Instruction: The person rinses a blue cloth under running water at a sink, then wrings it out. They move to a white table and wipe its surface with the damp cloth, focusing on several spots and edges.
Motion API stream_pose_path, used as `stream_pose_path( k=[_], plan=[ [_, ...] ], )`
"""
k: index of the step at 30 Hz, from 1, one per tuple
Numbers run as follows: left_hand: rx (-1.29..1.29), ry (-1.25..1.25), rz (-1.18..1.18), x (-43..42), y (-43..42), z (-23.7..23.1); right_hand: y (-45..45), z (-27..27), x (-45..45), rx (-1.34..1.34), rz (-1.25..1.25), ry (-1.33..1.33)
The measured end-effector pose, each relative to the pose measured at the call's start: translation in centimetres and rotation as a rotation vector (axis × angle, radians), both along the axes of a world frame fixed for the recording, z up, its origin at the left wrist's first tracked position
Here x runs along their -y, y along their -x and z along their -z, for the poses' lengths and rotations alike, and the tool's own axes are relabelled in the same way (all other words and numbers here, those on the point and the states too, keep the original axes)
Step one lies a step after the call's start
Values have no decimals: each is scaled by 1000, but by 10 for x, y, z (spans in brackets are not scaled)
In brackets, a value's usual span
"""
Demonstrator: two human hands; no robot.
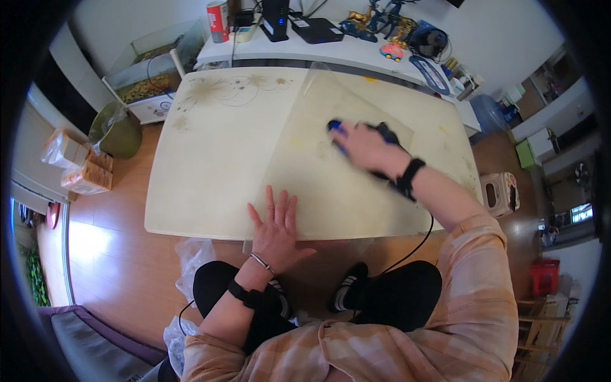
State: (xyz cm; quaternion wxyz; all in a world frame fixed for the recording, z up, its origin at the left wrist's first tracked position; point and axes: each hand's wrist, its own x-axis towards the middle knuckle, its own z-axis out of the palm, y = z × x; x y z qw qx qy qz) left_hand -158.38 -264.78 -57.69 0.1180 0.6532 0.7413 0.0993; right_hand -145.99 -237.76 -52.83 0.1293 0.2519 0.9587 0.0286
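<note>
A pale table with a floral print stands before me. Over its right part lies a clear plastic sheet, folded back on itself and curled up at the far edge. My left hand rests flat with spread fingers at the table's front edge, on the sheet's left border. Farther back on the right, my right hand is closed over a dark blue and black object against the sheet. Motion blur and the hand hide most of that object, so its exact kind is unclear.
A white shelf behind the table bears a router, deer figurines and a toy car. At left are a fish tank and a green bin. A plastic stool stands at right.
</note>
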Motion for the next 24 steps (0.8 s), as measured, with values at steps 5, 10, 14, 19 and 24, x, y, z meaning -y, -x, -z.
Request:
stream_pose_path(
  k=[5,10,14,19,24],
  plan=[
    [17,-55,7,1,1,2,-63,-7,55,-142,-338,317],
    [-20,-91,3,1,1,1,-86,-7,-60,-62,298,-39],
    [-35,-61,11,1,-1,0,-93,4,-66,-41,384,-63],
    [-29,-33,8,-1,-1,-2,-117,-6,33,13,25,114],
    [-40,-42,9,-2,-1,-5,-116,-15,3,-6,105,120]
  ],
)
